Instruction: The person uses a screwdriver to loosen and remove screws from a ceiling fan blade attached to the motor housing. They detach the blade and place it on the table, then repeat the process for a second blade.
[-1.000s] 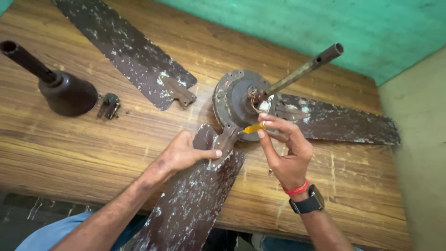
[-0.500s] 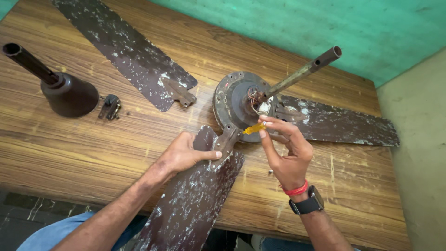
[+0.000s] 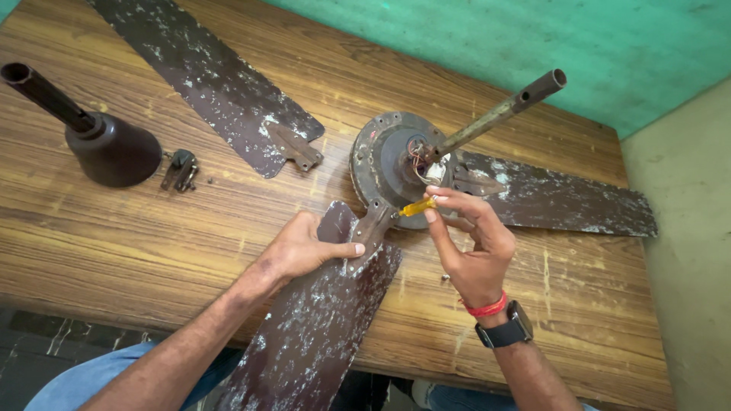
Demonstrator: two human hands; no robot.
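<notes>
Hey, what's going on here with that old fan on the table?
A person has a ceiling fan lying on a wooden table. The left hand presses down on the near fan blade, by its bracket at the motor hub. The right hand holds a small yellow-handled screwdriver, tip toward that bracket. A second blade is on the hub; a third, detached blade lies apart, near a dark canopy cover.
</notes>
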